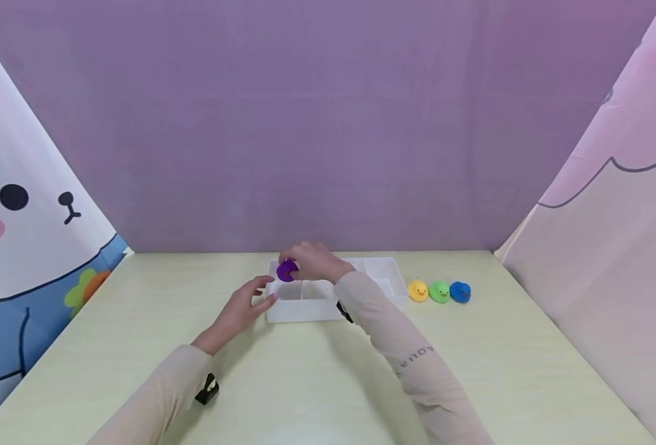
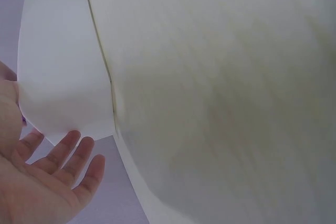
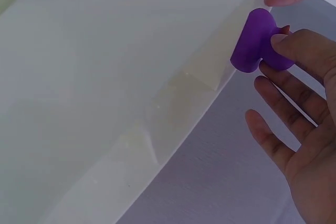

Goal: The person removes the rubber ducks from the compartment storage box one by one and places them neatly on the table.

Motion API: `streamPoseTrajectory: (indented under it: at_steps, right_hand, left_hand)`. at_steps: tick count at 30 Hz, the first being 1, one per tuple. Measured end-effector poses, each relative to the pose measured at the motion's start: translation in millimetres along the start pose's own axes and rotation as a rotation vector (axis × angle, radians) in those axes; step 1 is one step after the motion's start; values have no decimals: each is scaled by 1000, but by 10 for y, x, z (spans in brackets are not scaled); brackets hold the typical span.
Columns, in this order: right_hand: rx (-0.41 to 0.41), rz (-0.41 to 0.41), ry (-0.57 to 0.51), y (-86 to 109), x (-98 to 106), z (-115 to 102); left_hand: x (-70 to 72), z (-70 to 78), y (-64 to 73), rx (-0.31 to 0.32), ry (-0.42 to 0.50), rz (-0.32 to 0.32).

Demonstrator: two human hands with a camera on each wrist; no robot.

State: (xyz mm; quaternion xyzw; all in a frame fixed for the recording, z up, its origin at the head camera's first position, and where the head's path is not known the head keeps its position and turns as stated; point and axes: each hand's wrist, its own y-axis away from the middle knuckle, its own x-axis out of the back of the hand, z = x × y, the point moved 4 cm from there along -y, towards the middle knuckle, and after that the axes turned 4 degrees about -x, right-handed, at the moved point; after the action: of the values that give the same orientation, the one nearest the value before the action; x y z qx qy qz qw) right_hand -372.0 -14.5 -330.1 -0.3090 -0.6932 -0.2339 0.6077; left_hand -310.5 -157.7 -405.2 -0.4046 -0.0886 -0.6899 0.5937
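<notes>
My right hand (image 1: 318,262) pinches a purple rubber duck (image 3: 255,40) between thumb and fingertips; its orange beak shows beside the thumb. In the head view the duck is over the left end of a white divided tray (image 1: 305,311). The other fingers of that hand spread apart below the duck in the right wrist view. At the tray's left end, my left hand (image 1: 241,311) holds nothing. Its thumb and fingers stand apart, fingertips right at the rim, and they look loosely bent in the left wrist view (image 2: 50,182).
Right of the tray, a yellow duck (image 1: 418,290), a green duck (image 1: 439,292) and a blue duck (image 1: 460,292) stand in a row on the pale table (image 1: 305,383). A purple cloth (image 1: 316,136) hangs behind the table, with printed cloths at both sides.
</notes>
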Motion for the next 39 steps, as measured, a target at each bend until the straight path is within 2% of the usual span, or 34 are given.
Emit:
streamPoseTrajectory:
  at_steps: [9,15,29,39]
  right_hand:
    - [28,47,8,119,92,59]
    - [19,53,-15,246,126,141]
    - [-48,67,-25,609,243,499]
    - [-48,108,-33,848,311,723]
  left_hand:
    - [-2,-14,-3,26,-9,-9]
    - [2,-23,3,33,-11,-12]
    - [-14,-38,5,59,9,-25]
    - [-25,-25,16,68,9,-28]
